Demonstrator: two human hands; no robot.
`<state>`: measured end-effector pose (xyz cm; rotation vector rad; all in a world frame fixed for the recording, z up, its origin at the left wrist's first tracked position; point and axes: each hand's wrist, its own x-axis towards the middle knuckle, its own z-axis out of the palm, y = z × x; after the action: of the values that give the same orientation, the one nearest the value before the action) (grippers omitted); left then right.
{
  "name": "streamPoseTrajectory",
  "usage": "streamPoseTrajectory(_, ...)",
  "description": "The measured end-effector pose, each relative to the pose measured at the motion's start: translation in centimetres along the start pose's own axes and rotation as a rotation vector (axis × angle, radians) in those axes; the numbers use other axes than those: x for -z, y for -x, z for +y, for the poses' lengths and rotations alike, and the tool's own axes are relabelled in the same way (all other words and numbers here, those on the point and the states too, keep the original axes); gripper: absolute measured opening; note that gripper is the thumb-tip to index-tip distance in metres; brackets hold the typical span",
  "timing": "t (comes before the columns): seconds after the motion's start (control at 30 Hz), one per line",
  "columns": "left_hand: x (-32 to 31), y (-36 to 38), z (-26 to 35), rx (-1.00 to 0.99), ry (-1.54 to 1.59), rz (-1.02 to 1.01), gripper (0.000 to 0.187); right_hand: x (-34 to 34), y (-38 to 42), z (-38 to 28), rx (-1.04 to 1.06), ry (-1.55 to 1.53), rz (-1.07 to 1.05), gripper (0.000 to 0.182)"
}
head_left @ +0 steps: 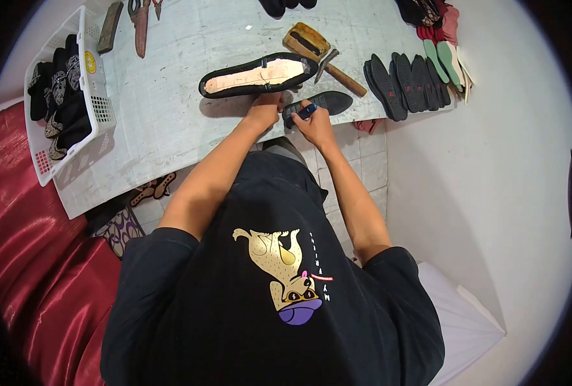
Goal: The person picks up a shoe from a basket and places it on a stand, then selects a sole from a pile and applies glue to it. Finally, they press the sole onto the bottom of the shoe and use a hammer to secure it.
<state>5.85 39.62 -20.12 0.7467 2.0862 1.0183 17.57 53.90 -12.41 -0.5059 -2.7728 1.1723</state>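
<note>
My right hand [315,124] is closed around a dark blue pen-like tool [307,111], held over the heel end of a black sole [329,103]. My left hand [264,112] is at the near edge of the table, beside that sole; its fingers are partly hidden below a black shoe [258,75]. The shoe lies bottom up, its pale underside showing. What my left fingers hold, if anything, cannot be made out. Just beyond the sole lies a hammer [345,80], close to a worn wooden block [306,40].
A white basket [103,108] of black shoes stands at the left of the table [150,122]. Black soles [387,83] line the right side, with green insoles [450,63] behind. Scissors, a sheathed blade [141,35] and a dark bar [110,27] lie at the far left. A wall rises at right.
</note>
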Motion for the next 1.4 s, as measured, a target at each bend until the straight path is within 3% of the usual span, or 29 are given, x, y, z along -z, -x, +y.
streamPoseTrajectory(0.1,0.1,0.1,0.6,0.06,0.003,-0.034,0.026,0.6,0.8,0.0,-0.162,-0.042,0.112,0.029)
streamPoseTrajectory(0.17,-0.2,0.2,1.1,0.044,-0.072,0.053,0.019,-0.4,1.5,-0.4,-0.108,-0.065,0.131,0.029)
streamPoseTrajectory(0.3,-0.5,-0.1,1.7,0.096,-0.168,0.073,0.023,0.6,2.2,-0.4,-0.129,-0.024,0.056,0.028)
streamPoseTrajectory(0.33,-0.5,0.1,2.2,0.119,-0.187,0.082,0.023,0.6,2.2,1.1,-0.01,0.003,0.109,0.031)
streamPoseTrajectory(0.47,-0.8,-0.5,2.0,0.189,-0.206,0.075,0.023,2.5,1.4,4.3,0.0,0.101,0.176,0.03)
streamPoseTrajectory(0.63,-0.2,-0.4,2.3,0.265,-0.148,0.061,0.024,0.0,0.5,0.8,-0.053,-0.112,0.087,0.022)
streamPoseTrajectory(0.7,-0.3,-0.5,2.3,0.292,-0.141,0.059,0.023,-0.6,0.4,1.0,0.177,-0.042,0.116,0.022)
streamPoseTrajectory(0.87,-0.7,-0.5,2.9,0.355,-0.2,0.084,0.022,5.2,-0.2,7.2,0.015,-0.081,0.084,0.023)
streamPoseTrajectory(0.93,-0.5,-0.4,3.7,0.389,-0.202,0.089,0.024,7.7,-1.1,9.6,-0.227,0.07,-0.004,0.029)
streamPoseTrajectory(0.97,-0.3,-0.4,4.0,0.415,-0.201,0.091,0.025,7.4,-1.3,10.0,-0.225,0.061,-0.005,0.029)
streamPoseTrajectory(1.03,-0.2,-0.6,3.8,0.411,-0.193,0.077,0.026,6.4,-2.0,8.9,-0.036,-0.023,0.125,0.032)
streamPoseTrajectory(1.1,-0.2,-0.2,3.5,0.416,-0.187,0.053,0.027,4.0,-2.1,4.5,-0.102,-0.05,-0.02,0.033)
streamPoseTrajectory(1.17,0.0,0.4,3.5,0.338,-0.254,0.103,0.023,0.5,-1.2,3.0,0.273,-0.162,-0.036,0.028)
streamPoseTrajectory(1.27,-0.4,0.6,4.1,0.327,-0.272,0.171,0.023,1.7,-1.5,4.2,0.17,-0.255,-0.075,0.026)
streamPoseTrajectory(1.37,-0.5,-0.1,3.3,0.364,-0.215,0.127,0.023,6.2,-2.1,7.6,-0.096,-0.113,-0.096,0.028)
streamPoseTrajectory(1.4,-0.6,0.0,3.4,0.378,-0.218,0.115,0.023,6.8,-2.3,9.8,-0.074,-0.063,-0.016,0.027)
